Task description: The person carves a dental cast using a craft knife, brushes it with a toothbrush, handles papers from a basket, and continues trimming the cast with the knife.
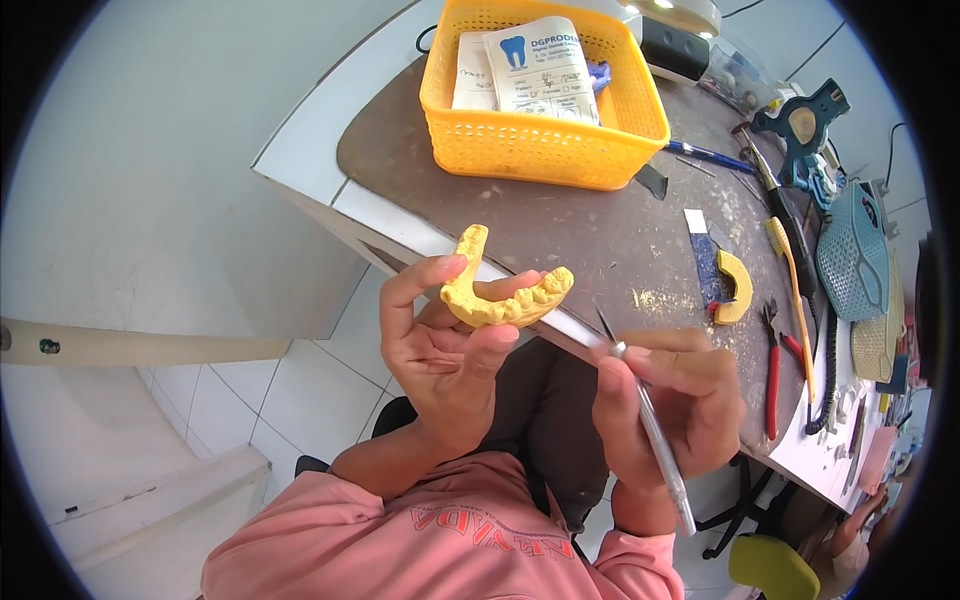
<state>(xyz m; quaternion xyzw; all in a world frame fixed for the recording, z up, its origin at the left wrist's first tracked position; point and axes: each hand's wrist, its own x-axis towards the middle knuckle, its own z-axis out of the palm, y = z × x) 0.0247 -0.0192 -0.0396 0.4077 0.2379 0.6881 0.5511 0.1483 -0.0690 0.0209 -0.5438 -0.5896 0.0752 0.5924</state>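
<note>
My left hand (445, 345) grips a yellow dental cast (505, 305), a U-shaped arch with teeth, raised near the bench's front edge. Thumb and fingers press on its outer and inner sides, and the teeth face up. In my right hand (675, 400) is a slim metal carving knife (655, 435), held like a pen. Its thin dark blade points up and left, a short way to the right of the cast and apart from it. Another yellow arch-shaped cast (736, 288) lies on the bench beyond my right hand, beside a blue strip (705, 265).
A yellow plastic basket (540, 155) with paper slips (540, 70) stands at the back of the bench (590, 225). To the right lie red-handled pliers (773, 375), a toothbrush (790, 290) and a teal basket (853, 250). Yellow shavings (660, 300) dust the surface. Another person's arm (860, 520) shows lower right.
</note>
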